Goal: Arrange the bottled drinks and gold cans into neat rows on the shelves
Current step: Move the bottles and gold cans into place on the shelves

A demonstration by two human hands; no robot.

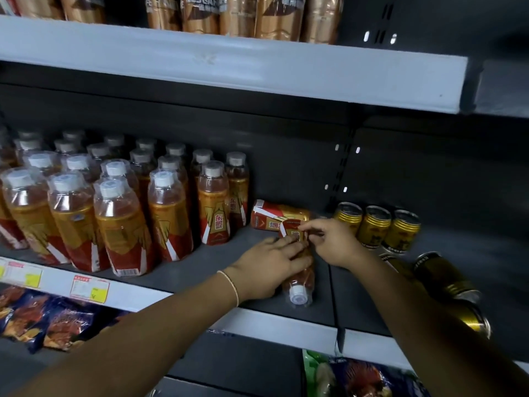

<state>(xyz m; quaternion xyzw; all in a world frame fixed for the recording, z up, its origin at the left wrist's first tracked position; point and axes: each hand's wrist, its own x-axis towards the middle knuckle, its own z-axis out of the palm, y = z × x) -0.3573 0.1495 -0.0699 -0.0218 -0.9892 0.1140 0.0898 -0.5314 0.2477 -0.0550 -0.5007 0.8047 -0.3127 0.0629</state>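
One fallen bottle (300, 283) lay just right of the standing bottles (120, 213); our left hand (273, 260) wrapped its body and our right hand (333, 242) pinched its base. We judged it next needed setting upright beside them.

Top edge cuts off the coffee bottles (200, 12); lower-left price tag (89, 289) print is blurred; left hand (272, 262) covers much of the lying bottle (299, 282)
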